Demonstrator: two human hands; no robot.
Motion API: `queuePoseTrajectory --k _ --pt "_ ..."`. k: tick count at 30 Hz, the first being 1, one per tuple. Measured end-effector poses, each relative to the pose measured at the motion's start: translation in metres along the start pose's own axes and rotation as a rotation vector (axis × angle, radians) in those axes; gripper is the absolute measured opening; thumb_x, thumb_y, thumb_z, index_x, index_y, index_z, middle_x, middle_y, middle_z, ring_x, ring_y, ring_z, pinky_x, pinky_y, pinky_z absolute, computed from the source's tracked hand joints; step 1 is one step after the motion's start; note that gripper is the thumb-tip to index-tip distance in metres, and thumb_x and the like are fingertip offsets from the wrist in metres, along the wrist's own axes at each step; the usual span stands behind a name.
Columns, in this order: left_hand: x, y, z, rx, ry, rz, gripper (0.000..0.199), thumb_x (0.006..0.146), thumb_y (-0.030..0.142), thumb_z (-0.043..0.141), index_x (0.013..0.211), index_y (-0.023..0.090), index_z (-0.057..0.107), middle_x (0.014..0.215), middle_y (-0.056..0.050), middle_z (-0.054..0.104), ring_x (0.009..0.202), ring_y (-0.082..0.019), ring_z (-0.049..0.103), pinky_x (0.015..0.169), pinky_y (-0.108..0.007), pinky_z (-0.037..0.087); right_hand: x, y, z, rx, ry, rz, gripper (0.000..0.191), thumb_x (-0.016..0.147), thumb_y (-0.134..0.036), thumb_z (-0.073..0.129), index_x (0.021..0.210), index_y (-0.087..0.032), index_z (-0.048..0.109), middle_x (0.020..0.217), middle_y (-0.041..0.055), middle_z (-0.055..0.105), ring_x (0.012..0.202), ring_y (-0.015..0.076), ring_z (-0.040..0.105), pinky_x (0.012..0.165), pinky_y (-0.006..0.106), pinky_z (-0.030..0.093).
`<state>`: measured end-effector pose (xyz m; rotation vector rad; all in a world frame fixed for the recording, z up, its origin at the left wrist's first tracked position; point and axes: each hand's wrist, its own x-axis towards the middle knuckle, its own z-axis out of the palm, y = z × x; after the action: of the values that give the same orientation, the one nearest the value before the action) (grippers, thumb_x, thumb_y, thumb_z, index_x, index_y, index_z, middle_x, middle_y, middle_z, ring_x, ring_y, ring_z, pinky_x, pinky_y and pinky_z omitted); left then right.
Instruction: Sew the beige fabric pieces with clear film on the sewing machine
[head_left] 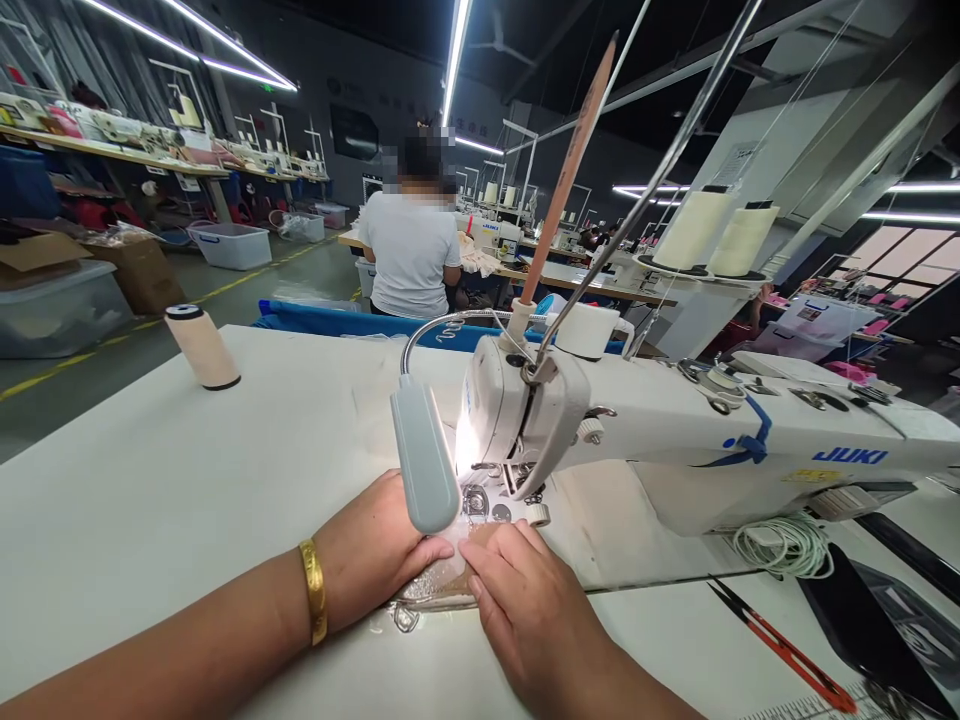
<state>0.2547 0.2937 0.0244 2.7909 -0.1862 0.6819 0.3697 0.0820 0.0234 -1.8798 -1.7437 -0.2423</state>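
A white sewing machine (517, 400) stands on the white table, its lamp (425, 455) hanging over the needle area. Below the needle lies a small piece of pale, shiny fabric (442, 578), beige in parts. My left hand (379, 540), with a gold bangle at the wrist, rests at the fabric's left side; the lamp hides some of its fingers. On the right side, my right hand (525, 590) presses the fabric with its fingers together, its index fingertip close to my left thumb.
A thread cone (202, 348) stands at the table's left. Orange thread snips (787, 645), a coil of pale cord (784, 545) and a black phone-like object (870, 625) lie at right. A person (412, 240) sits ahead, facing away.
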Motion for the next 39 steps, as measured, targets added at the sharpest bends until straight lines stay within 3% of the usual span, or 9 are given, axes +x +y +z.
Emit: queuePoseTrajectory --k 5,10,13,18,27,39 --pt "0.003 0.008 -0.007 0.055 0.025 0.022 0.024 0.107 0.033 0.050 0.102 0.022 0.070 0.115 -0.009 0.076 0.100 -0.028 0.069 0.091 -0.043 0.053 0.000 0.001 0.000 -0.010 -0.022 0.019 0.026 0.100 -0.009 0.046 0.113 -0.017 0.067 0.086 0.0062 0.062 0.075 0.0237 0.050 0.065 0.035 0.042" --pt "0.008 0.027 -0.025 -0.055 -0.036 0.139 0.031 0.107 0.016 0.046 0.093 0.023 0.072 0.097 -0.006 0.076 0.088 -0.022 0.068 0.082 -0.035 0.052 -0.001 0.003 0.000 -0.019 -0.045 0.035 0.026 0.101 -0.011 0.048 0.116 -0.018 0.068 0.088 0.0071 0.063 0.077 0.0247 0.053 0.066 0.036 0.044" --pt "0.009 0.030 -0.030 -0.093 -0.055 0.116 0.033 0.107 0.015 0.045 0.091 0.022 0.074 0.093 -0.005 0.075 0.084 -0.021 0.068 0.078 -0.033 0.052 0.000 0.003 0.000 -0.019 -0.049 0.030 0.028 0.101 -0.012 0.047 0.119 -0.017 0.068 0.089 0.0073 0.064 0.077 0.0249 0.054 0.067 0.038 0.046" --pt "0.005 0.024 -0.024 -0.054 -0.049 0.078 0.029 0.107 0.016 0.048 0.095 0.021 0.074 0.097 -0.007 0.075 0.089 -0.022 0.068 0.082 -0.034 0.052 0.001 0.004 0.001 -0.019 -0.055 0.035 0.027 0.101 -0.012 0.048 0.118 -0.019 0.067 0.089 0.0072 0.064 0.077 0.0252 0.055 0.068 0.039 0.048" --pt "0.005 0.024 -0.024 -0.095 -0.080 0.124 0.031 0.105 0.010 0.046 0.094 0.020 0.073 0.095 -0.006 0.074 0.086 -0.021 0.067 0.078 -0.032 0.050 0.000 0.005 -0.009 0.125 -0.006 0.063 0.029 0.107 -0.011 0.044 0.127 -0.023 0.062 0.098 0.0059 0.069 0.084 0.0248 0.059 0.075 0.039 0.051" --pt "0.008 0.027 -0.025 -0.077 -0.023 0.166 0.031 0.106 0.011 0.046 0.090 0.021 0.071 0.092 -0.004 0.074 0.083 -0.019 0.066 0.077 -0.031 0.050 0.000 0.004 -0.006 0.062 -0.030 0.020 0.030 0.104 -0.009 0.047 0.120 -0.020 0.069 0.090 0.0060 0.064 0.080 0.0232 0.055 0.069 0.035 0.049"
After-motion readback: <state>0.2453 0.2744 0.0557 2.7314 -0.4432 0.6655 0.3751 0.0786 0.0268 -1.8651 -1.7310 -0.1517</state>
